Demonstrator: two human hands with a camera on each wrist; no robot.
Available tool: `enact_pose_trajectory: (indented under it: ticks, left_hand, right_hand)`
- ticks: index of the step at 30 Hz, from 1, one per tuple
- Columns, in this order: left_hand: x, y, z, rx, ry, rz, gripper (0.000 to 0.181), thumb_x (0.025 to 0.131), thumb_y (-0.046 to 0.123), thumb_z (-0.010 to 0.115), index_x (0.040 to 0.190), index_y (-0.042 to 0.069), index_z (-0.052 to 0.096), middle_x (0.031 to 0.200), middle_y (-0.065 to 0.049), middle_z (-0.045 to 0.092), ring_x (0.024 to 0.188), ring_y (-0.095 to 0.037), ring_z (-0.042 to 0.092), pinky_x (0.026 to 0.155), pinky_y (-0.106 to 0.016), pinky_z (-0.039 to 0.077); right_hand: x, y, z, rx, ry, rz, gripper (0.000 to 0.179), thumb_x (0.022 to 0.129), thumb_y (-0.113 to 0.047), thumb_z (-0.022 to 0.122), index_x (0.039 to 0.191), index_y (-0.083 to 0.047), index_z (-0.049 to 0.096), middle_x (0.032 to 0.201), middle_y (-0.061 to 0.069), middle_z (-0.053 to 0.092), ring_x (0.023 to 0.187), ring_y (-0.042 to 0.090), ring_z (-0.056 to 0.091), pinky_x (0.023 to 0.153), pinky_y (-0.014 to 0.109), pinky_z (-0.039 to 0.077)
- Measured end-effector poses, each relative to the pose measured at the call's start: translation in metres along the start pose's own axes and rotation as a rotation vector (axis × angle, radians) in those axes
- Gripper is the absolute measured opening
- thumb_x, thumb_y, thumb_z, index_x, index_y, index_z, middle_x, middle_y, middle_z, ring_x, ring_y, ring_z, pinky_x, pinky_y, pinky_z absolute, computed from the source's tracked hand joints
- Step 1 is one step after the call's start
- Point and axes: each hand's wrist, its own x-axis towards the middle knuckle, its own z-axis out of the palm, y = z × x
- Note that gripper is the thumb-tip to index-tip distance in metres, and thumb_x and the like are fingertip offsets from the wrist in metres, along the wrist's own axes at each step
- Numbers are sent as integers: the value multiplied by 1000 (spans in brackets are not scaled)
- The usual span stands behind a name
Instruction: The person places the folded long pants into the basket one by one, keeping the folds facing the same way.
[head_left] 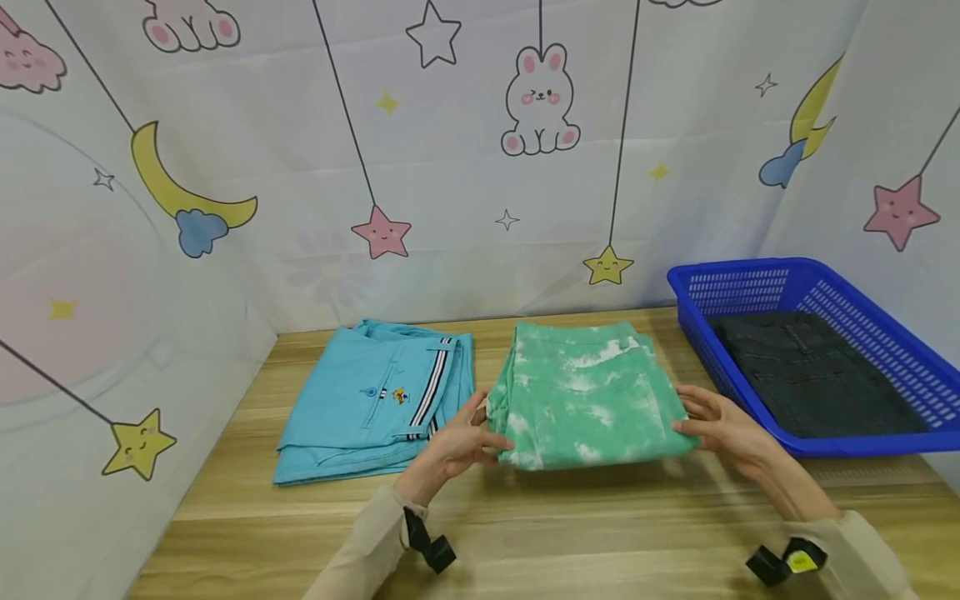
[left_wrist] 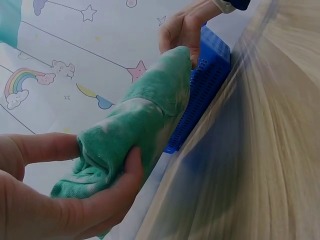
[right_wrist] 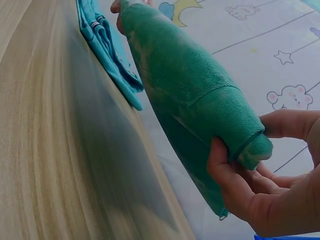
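Note:
Green and white tie-dye trousers [head_left: 592, 396], folded into a thick rectangle, are held between both hands. Their near edge is off the table, with a shadow beneath in the wrist views. My left hand [head_left: 459, 440] grips the left side, thumb on one face and fingers on the other, as the left wrist view shows. At the opposite side my right hand [head_left: 720, 429] pinches the folded end [right_wrist: 250, 145]. Left of them lie folded light-blue trousers [head_left: 360, 408] with a striped trim and small embroidery.
A blue plastic basket [head_left: 877, 446] stands at the right, close to my right hand, with folded dark trousers [head_left: 813, 375] inside. Wooden table [head_left: 570, 533] surface extends in front. A white printed curtain [head_left: 465, 167] hangs behind the table and along its sides.

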Motion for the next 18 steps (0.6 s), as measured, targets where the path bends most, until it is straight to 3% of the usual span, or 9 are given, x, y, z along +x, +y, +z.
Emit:
enact_pose_trajectory:
  ticks: [2,7,12,18]
  left_hand:
    - [0,1,0,-1,-11,4,89,78,-9,58,144,20,7,146,-21,14,109,-35,51,79,-50,48]
    - [2,4,1,-3,-36,9,84,79,-8,58,143,22,12,144,-19,19,98,-25,56,71,-42,50]
    - [2,5,4,-14,-38,22,89,79,-6,59,145,18,3,149,-19,7,106,-32,54,79,-48,49]
    - [2,6,6,-53,-82,57,88,80,-8,57,145,19,4,150,-16,5,112,-36,49,83,-56,44]
  right_hand:
    - [-1,-1,-2,22,-9,-11,59,86,-7,55,136,-6,23,110,-22,51,92,3,59,70,29,52]
    - [-2,-2,-6,36,-26,-33,42,87,-6,54,122,-23,38,108,-23,54,90,5,60,68,28,52]
    - [-4,-3,-8,-6,0,-25,41,87,-8,55,120,-26,40,107,-23,55,86,7,61,66,28,52]
    - [-5,-3,-12,8,-35,-60,41,88,-5,52,122,-25,39,110,-20,56,86,9,62,67,30,52]
